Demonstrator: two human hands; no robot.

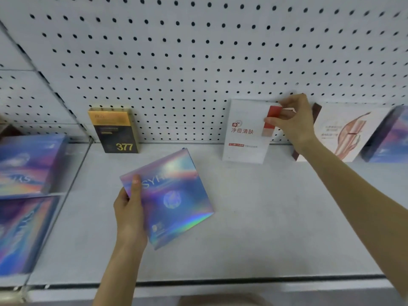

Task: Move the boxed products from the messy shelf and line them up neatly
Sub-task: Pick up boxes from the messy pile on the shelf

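Head view: your left hand [129, 208] grips the holographic box [170, 197] above the shelf [265, 228]; your right hand [293, 122] pinches the white box [245, 133] by the pegboard [198, 51].

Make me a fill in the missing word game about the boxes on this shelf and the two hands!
The black-and-orange upright box shows the yellow number ____.
The right hand pinches the white upright box with a ____ stripe.
The left hand grips the shiny rainbow-foil square box with its ____ on the front.
The white back wall is dotted with small round ____.
Missing words: 377; red; thumb; holes.
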